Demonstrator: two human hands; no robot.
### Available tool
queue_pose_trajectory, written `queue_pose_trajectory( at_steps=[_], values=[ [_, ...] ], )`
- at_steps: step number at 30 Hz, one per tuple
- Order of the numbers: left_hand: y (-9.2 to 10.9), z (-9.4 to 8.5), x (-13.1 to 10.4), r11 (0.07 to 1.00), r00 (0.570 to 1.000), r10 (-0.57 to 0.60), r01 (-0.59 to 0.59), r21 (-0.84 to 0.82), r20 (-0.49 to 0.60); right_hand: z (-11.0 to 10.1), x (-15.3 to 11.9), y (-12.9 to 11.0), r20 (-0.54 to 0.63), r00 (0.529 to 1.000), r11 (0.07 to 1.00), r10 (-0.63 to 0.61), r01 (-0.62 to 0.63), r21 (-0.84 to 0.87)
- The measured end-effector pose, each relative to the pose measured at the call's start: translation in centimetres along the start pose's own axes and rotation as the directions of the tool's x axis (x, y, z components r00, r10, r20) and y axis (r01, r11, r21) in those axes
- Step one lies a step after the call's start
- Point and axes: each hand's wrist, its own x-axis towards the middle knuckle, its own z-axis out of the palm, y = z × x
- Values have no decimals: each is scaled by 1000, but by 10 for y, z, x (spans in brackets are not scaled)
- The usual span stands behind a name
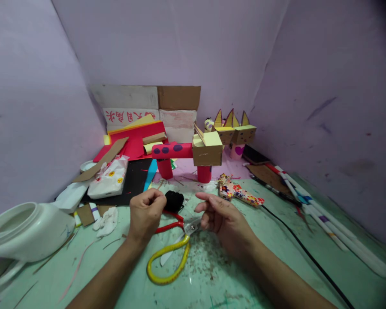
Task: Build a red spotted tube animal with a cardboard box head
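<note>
Desk [212, 292]: scissors [193, 227] in front, toy animal [207, 155] behind
Thread bundle [174, 201] between the two; corded tool [241, 193] to its right, sticks [324, 219] farther right; pot [48, 231] at far left; tissue pack [107, 178] behind the pot, partly on a flat sheet [138, 176]; more animals [244, 135] behind, to the right; box panel [179, 98] at the back, before the wall [180, 43].

A worn green tabletop [141, 294] is strewn with brown specks [212, 253]. Scissors [187, 229] with one red and one yellow handle are laid near the middle, just before a black bundle [174, 201]. On the left are set a white pot [48, 231] and crumpled tissue [106, 222]; on the right, a flower-patterned corded tool [241, 196] and striped rods [324, 219]. Farther back, a pink sheet [185, 173] is spread, its edges not clearly seen.
</note>
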Motion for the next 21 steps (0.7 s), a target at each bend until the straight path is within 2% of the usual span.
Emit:
queue_pose_trajectory(
  at_steps=[4,10,16,21],
  values=[
    [2,3,-2,998,981,50,-42,-47,187,-3,2,-3,-3,998,996,56,-55,74],
    [9,12,-16,998,927,63,-58,-26,369,-2,2,1,-15,1000,998,20,-19,56],
    [6,13,-18,998,931,53,-62,11,362,0,1,9,27,998,996,-56,58,-64],
    [4,13,-16,993,942,106,-117,17,318,0,2,13,85,995,998,-47,49,-25]
  ],
)
